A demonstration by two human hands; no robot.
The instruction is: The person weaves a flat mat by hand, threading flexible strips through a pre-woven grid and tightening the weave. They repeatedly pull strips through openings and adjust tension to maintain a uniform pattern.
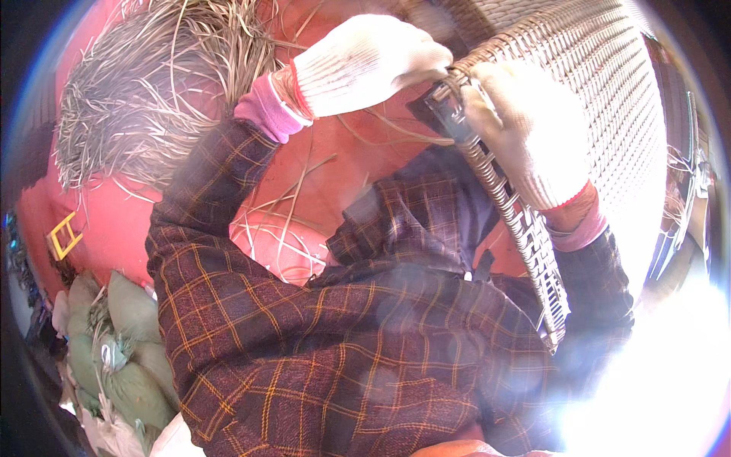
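A large woven wicker piece [601, 84], light brown and strongly lit, fills the upper right. Its narrow edge with a partly woven frame bar [514, 206] runs down toward my lap. My left hand [369, 65], in a white knit glove with a red cuff, has its fingers pinched together at the top corner of this frame. What lies between those fingertips is hidden. Gloved the same way, my right hand [533, 133] is closed over the wicker edge just below that corner, thumb on the near side. A bare dark piece of the frame shows between the hands.
A big bundle of loose, flat wicker strands [152, 107] lies at the upper left on a red surface [304, 190]. Several loose strands [285, 206] are scattered near my lap. At the lower left are green sacks [126, 358] and a small yellow frame-shaped object [65, 236].
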